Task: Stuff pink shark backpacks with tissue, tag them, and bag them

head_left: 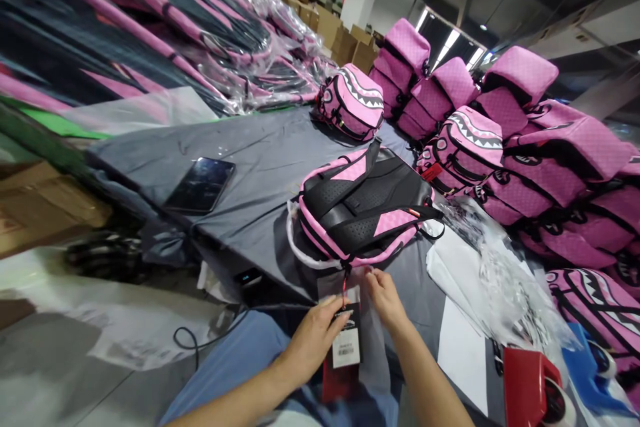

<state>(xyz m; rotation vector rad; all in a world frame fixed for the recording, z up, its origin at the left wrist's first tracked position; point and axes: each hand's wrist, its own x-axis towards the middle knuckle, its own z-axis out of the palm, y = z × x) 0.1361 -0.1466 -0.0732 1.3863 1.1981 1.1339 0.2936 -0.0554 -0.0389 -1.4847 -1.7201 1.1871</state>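
A pink and black backpack (365, 203) lies on the grey-covered table with its straps and black padded back facing up. From its near edge a red cord leads down to a black hang tag (346, 337) with a white barcode label. My left hand (315, 333) grips this tag, thumb and fingers closed at its upper part. Beside it, my right hand (384, 297) pinches the edge of a clear plastic bag (375, 353), just below the backpack. The bag hangs partly behind the tag, over my lap. A red card shows beneath the tag.
A dark tablet (201, 185) lies on the table at left. Pink backpacks (540, 147) are stacked at right and wrapped ones (165, 27) at back left. Red (525, 383) and blue (595, 373) tape dispensers stand at lower right, near loose plastic bags (505, 273).
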